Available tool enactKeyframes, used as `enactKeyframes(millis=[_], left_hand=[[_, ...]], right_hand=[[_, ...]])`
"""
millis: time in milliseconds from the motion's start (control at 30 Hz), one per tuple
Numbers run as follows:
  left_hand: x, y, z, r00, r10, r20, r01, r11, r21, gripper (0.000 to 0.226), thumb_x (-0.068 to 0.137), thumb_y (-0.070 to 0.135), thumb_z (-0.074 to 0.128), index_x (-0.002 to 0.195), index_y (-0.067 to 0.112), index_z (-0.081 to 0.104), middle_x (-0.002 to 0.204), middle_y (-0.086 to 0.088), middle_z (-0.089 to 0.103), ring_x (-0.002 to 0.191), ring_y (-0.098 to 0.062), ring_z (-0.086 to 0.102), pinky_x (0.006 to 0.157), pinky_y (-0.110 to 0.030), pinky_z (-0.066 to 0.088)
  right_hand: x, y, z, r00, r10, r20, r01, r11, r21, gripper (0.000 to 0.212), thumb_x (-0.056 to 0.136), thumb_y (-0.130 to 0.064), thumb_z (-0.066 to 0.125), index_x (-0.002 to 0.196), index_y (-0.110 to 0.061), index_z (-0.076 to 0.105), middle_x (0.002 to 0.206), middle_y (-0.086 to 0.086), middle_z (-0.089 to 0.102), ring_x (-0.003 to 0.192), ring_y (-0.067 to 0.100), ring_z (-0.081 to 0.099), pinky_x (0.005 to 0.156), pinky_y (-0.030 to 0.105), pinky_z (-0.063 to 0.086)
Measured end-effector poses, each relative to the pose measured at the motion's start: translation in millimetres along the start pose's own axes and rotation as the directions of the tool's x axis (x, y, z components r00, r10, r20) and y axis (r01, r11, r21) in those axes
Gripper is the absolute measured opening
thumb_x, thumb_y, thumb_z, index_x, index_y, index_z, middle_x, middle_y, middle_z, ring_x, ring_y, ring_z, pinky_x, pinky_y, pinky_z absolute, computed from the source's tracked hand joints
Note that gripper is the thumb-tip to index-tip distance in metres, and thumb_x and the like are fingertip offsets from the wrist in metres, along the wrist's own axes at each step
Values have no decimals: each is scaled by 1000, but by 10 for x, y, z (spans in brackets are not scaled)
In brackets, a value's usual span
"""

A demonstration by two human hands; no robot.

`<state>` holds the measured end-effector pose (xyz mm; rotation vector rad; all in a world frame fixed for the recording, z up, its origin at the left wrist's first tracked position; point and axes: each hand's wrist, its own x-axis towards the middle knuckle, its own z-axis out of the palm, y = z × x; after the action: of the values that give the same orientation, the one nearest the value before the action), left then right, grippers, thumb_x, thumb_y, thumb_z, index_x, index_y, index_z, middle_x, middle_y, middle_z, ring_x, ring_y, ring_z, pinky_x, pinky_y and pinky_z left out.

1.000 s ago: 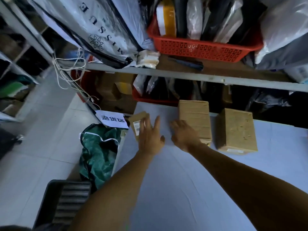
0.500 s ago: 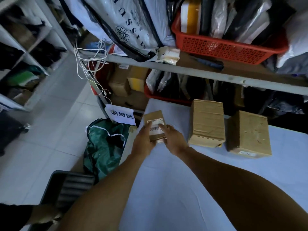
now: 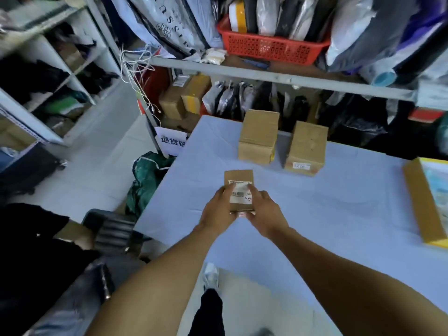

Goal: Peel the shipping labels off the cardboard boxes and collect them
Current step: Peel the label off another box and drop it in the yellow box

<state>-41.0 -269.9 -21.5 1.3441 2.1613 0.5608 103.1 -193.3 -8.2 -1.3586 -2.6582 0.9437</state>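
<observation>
Small cardboard box (image 3: 238, 177) held over the table (image 3: 339, 214), out from its left edge, about midway between near and far edges; whether lifted clear or touching the cloth, cannot tell. White shipping label (image 3: 240, 194) with barcode on the box's upper face, flat and unpeeled. Left hand (image 3: 217, 210) grasping the box's left side, fingers curled round it, thumb lying on the label's left margin. Right hand (image 3: 265, 210) grasping the right side likewise, thumb on the label's right margin, fingers wrapped under the near end.

Toward the table's far edge, two bigger boxes side by side and slightly apart: the left box (image 3: 259, 137) plain brown, the right box (image 3: 306, 146) bearing a small white sticker low on its near face. At the table's right edge, a flat carton (image 3: 421, 202) with yellow trim, partly cut off by the frame.

Behind the far edge, a shelf with a red basket (image 3: 271, 47) full of bagged parcels. Off the table's left edge, on the floor, a green bag (image 3: 145, 180) and a white paper sign (image 3: 172, 141).
</observation>
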Motion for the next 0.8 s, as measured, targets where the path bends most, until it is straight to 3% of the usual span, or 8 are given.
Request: enactKeyframes(millis=[233, 467, 533, 633, 800], left_hand=[[-798, 659, 732, 978, 28, 206, -40, 998, 53, 95, 82, 37, 71, 155, 25, 12, 155, -4, 30, 132, -28, 46, 104, -39, 43], [-1043, 739, 1118, 924, 79, 374, -106, 993, 53, 92, 84, 47, 67, 154, 27, 11, 156, -1, 23, 131, -27, 47, 104, -37, 43], [-996, 737, 1097, 924, 83, 372, -90, 996, 3, 83, 84, 45, 67, 152, 29, 21, 152, -1, 30, 129, -25, 49, 104, -36, 44], [-902, 741, 1055, 938, 93, 335, -70, 994, -82, 72, 80, 37, 73, 142, 30, 37, 139, -3, 46, 125, -23, 52, 102, -37, 46], [-829, 817, 1059, 926, 67, 370, -38, 996, -85, 88, 79, 28, 78, 150, 28, 28, 148, -4, 39, 133, -23, 43, 109, -35, 39]], right_hand=[[-1191, 696, -20, 984, 174, 25, -175, 982, 66, 91, 80, -41, 70, 150, -23, 15, 127, 6, 46, 100, 35, 62, 83, 41, 52], [-1702, 1017, 121, 947, 301, 111, -310, 948, 68, 89, 81, -22, 64, 152, -20, 10, 132, 5, 41, 104, 28, 59, 80, 35, 52], [-1677, 1050, 96, 939, 323, 119, -337, 931, 137, 79, 82, -15, 60, 149, -19, 20, 138, 5, 39, 113, 27, 55, 84, 32, 49], [-1532, 1051, 9, 927, 374, -1, -362, 898, 250, 46, 86, -14, 54, 131, -18, 45, 132, 6, 52, 111, 24, 58, 89, 37, 50], [-1413, 1056, -15, 919, 377, -119, -342, 909, 238, 35, 83, -11, 62, 117, -21, 60, 114, 5, 66, 97, 24, 65, 83, 41, 54]])
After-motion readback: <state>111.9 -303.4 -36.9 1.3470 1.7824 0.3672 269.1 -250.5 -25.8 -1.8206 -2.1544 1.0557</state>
